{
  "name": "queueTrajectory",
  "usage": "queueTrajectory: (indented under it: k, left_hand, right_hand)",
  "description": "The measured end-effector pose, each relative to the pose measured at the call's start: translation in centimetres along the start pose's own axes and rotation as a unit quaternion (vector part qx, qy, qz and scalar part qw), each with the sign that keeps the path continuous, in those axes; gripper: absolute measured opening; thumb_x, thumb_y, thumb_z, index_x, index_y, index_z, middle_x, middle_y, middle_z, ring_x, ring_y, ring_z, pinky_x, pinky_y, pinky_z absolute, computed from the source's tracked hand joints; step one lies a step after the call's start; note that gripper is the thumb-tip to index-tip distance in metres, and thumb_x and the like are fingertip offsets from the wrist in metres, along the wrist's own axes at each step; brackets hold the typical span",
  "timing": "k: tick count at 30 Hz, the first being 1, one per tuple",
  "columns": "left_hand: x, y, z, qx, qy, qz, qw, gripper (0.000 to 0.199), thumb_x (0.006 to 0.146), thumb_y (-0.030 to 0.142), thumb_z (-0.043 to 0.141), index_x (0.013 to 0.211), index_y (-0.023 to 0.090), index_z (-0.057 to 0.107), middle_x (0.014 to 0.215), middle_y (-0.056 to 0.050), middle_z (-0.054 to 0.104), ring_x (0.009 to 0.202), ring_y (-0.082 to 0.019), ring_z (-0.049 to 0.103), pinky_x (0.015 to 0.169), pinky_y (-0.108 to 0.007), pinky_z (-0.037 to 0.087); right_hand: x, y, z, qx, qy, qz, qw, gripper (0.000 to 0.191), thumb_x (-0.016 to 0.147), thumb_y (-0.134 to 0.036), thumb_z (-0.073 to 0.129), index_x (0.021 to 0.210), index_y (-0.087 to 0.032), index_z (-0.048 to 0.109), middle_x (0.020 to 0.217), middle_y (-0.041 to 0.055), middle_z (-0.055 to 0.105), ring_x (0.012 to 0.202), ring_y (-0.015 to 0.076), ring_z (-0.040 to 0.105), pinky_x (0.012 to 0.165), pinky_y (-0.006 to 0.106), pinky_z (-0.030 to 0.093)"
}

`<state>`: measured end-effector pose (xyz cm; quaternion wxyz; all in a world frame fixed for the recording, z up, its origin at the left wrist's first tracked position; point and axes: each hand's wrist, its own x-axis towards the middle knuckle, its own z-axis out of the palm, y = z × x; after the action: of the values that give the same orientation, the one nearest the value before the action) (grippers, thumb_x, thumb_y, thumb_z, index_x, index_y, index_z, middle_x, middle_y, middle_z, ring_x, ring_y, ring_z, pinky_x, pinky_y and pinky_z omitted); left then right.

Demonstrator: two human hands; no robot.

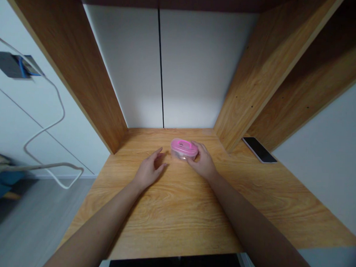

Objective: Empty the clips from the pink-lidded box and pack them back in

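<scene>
A small oval container (183,149) with a pink lid and clear sides rests on the wooden desk (175,211), near the back panel. My right hand (204,161) grips its right end, thumb at the front and fingers behind. To the left of the container, my left hand (150,169) is held over the desk with fingers and thumb apart, touching nothing. What is inside the container is too blurred to tell.
A dark-screened phone (259,150) lies at the right, beside an upright wooden panel (249,85). Another wooden panel (80,75) stands at the left. A white cable (63,106) hangs beyond it. An open dark drawer or gap (176,266) shows at the front edge.
</scene>
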<state>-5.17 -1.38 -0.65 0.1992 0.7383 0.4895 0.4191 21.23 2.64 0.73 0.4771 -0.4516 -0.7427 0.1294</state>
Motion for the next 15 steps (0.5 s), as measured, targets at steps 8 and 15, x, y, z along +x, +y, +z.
queueTrajectory:
  k: [8, 15]
  left_hand:
    - [0.0, 0.3, -0.1, 0.025, -0.006, 0.000, 1.000, 0.063, 0.089, 0.036, 0.066, 0.147, 0.022, 0.044, 0.127, -0.011, 0.070, 0.116, -0.027, 0.067, 0.104, -0.047, 0.053]
    - [0.0, 0.5, -0.2, 0.037, -0.017, -0.011, 0.999, 0.060, 0.090, 0.035, 0.065, 0.145, 0.023, 0.046, 0.128, -0.010, 0.069, 0.116, -0.024, 0.067, 0.104, -0.043, 0.054]
  right_hand:
    - [0.6, 2.1, -0.6, -0.055, 0.132, 0.122, 0.982, 0.067, 0.068, -0.041, 0.081, 0.127, -0.020, 0.058, 0.121, 0.0134, 0.064, 0.110, 0.0308, 0.061, 0.097, 0.046, 0.050]
    - [1.0, 3.4, -2.4, -0.097, 0.225, 0.186, 0.951, 0.069, 0.065, -0.049, 0.081, 0.121, -0.016, 0.059, 0.117, 0.0143, 0.061, 0.102, 0.0301, 0.060, 0.093, 0.050, 0.049]
